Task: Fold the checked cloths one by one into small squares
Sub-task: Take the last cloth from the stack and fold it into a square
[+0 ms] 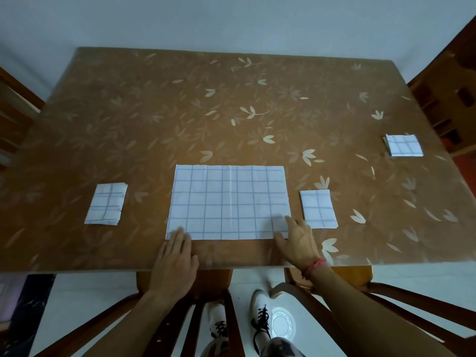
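A large white cloth with a blue check (228, 201) lies flat near the table's front edge, a crease running down its middle. My left hand (175, 258) rests palm down with its fingertips on the cloth's near left corner. My right hand (297, 239) lies flat with spread fingers on the near right corner. Neither hand grips anything. Three small folded checked cloths lie around it: one to the left (106, 204), one just right of my right hand (318, 208), and one far right (403, 145).
The table (180, 112) has a brown leaf-patterned cover. Wooden chairs stand at the left (13, 117), at the right (448, 104) and below the front edge. My shoes (261, 318) show on the white floor.
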